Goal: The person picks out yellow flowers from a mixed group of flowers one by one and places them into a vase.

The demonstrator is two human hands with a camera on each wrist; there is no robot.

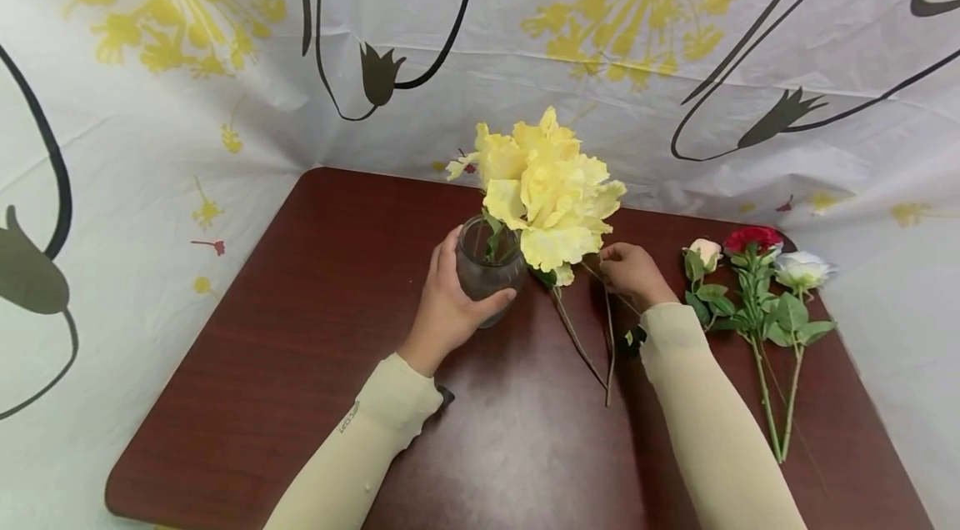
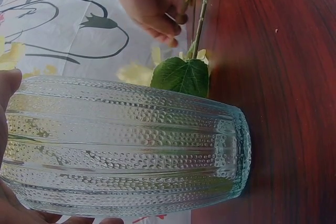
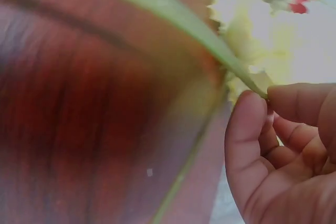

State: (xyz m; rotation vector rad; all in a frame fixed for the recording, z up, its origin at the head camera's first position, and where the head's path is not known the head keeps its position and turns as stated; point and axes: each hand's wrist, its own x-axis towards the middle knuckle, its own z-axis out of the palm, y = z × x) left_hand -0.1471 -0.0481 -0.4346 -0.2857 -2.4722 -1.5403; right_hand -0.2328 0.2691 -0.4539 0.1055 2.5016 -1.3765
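Note:
My left hand grips a clear glass vase near the middle of the table, fingers around its far side and thumb across the front. Ribbed, dotted glass fills much of the left wrist view. Large yellow flowers crowd over and beside the rim, and a green leaf shows inside the mouth. To the right of the vase, my right hand pinches a thin green stem between thumb and fingertip. Two other stems slant down from beneath the blooms onto the table. The pinched stem's flower head is hard to make out.
At the table's right side lie a red flower, a pale peach rose and a white rose with leafy stems. A patterned white sheet hangs behind the dark red-brown table.

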